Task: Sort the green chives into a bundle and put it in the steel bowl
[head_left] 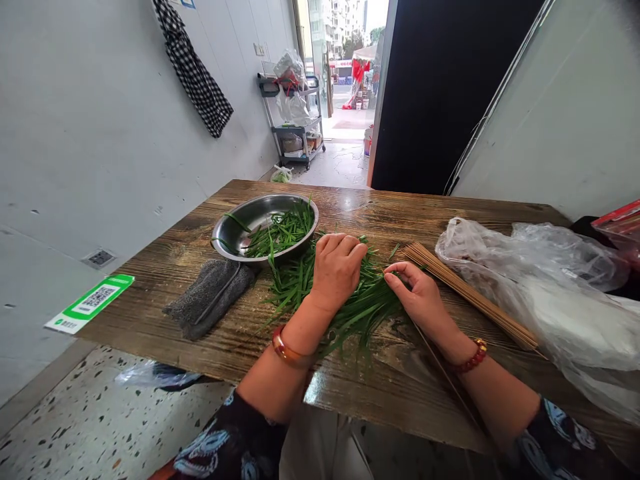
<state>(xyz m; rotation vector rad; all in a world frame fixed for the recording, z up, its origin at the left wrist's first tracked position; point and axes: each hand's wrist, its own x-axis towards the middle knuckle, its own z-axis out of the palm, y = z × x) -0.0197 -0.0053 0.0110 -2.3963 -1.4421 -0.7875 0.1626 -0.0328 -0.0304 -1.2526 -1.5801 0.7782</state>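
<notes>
Green leaves (300,287), long and narrow, lie in a loose heap on the middle of the dark wooden surface (420,413), and from my remote seat I watch both bare hands at work over them. At the left hand (339,261), the fingers are curled under with the knuckles toward me; their tips are hidden, so I cannot tell how far they are closed or what they have hold of, though the hand sits right over the leaves. At the right hand (415,293), I see the thumb and forefinger brought together at their tips in a pinch on a thin stick (440,360), which runs back beneath the palm toward the near edge. The leaf ends spread out just beside that pinch. Past the right hand I have a bundle of sticks (470,293) lying at a slant, with a clear plastic bag (565,313) beside it. On my left, a steel bowl (231,230) holds more of the leaves, and a dark grey mesh cloth (210,297) lies in front of it.
</notes>
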